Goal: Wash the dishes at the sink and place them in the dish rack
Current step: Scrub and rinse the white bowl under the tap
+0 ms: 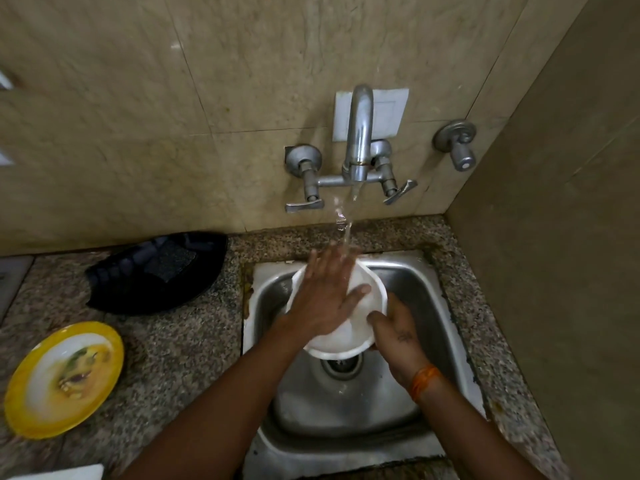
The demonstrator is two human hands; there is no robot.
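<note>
Plate [341, 336] — over sink [398, 403] — pinched by right grip [394, 329] (left grip [325, 299] flat on it).

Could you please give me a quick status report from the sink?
Left hand flat on round white plate, rubbing under running tap water. Right hand grips plate rim over steel sink. Dirty yellow-rimmed plate waits on counter. Nothing blocking.

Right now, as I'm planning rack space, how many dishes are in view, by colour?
White plate, held over the sink by left hand and right hand: 1
Yellow-rimmed plate, dirty: 1
Black tray: 1
Total: 3
</note>
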